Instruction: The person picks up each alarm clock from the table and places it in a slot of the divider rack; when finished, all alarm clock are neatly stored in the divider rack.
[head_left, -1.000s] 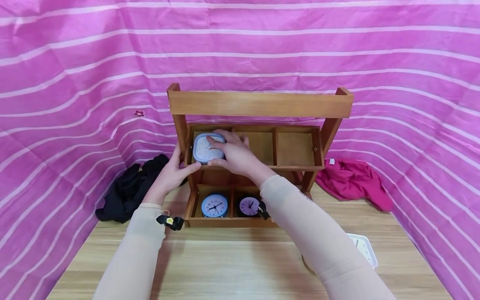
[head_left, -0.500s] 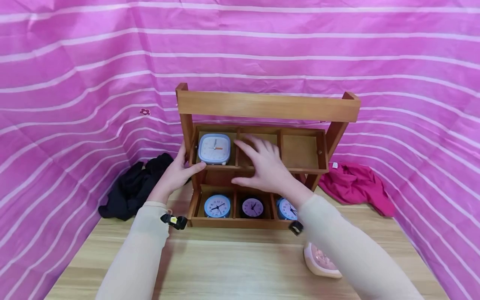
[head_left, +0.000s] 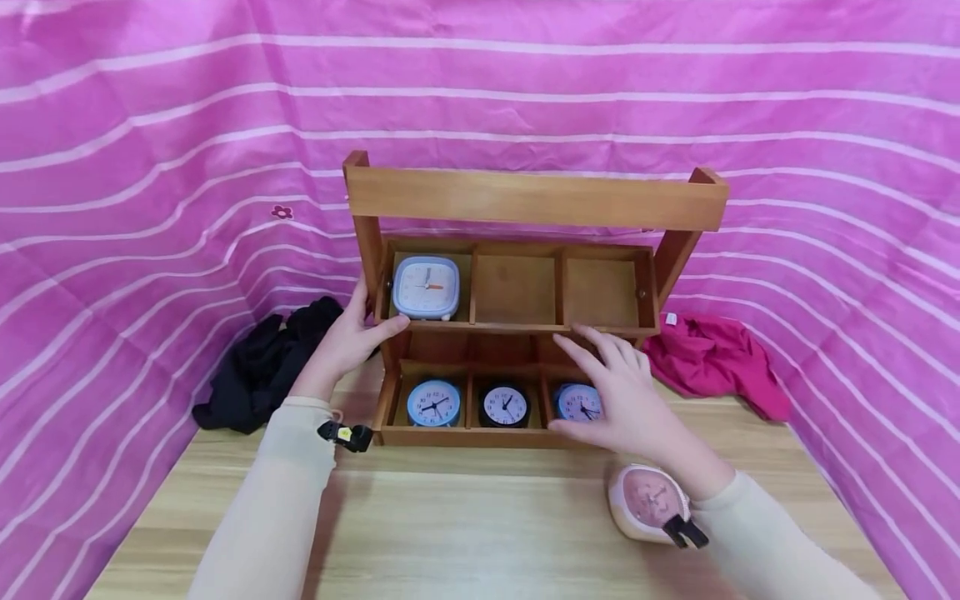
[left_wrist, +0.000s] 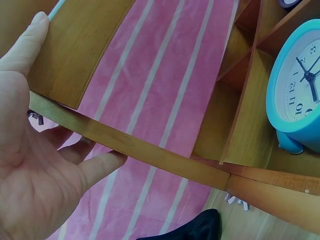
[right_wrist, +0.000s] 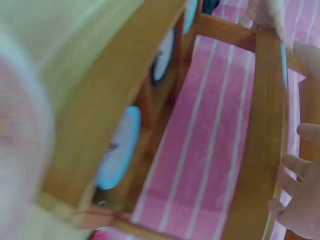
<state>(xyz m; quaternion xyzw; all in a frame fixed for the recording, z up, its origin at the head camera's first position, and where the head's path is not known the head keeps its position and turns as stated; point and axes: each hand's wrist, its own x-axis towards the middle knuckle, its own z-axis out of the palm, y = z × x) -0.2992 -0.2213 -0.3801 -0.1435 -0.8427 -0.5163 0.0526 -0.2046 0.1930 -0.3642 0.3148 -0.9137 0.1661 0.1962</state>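
My left hand [head_left: 347, 343] grips the left side of a two-tier wooden rack [head_left: 536, 200]; its thumb lies on the upper tier's front edge and its fingers reach behind the side post. A rounded-square blue alarm clock [head_left: 426, 287] with a white face stands in the upper left compartment, beside that hand. My right hand [head_left: 628, 398], fingers spread and holding nothing, is in front of the lower right compartment. It partly covers a round blue alarm clock [head_left: 577, 404] there. Below that wrist, a pink alarm clock [head_left: 647, 496] stands on the table.
The lower tier also holds a round blue alarm clock [head_left: 433, 404] at left and a black one [head_left: 504, 406] in the middle. A black cloth [head_left: 262, 367] lies left of the rack, a crimson cloth [head_left: 712, 362] right. Pink striped fabric [head_left: 480, 108] surrounds the table.
My right hand has let go of the rounded-square clock in the upper left compartment and moved right and down toward the pink clock. The left hand keeps its grip on the rack.
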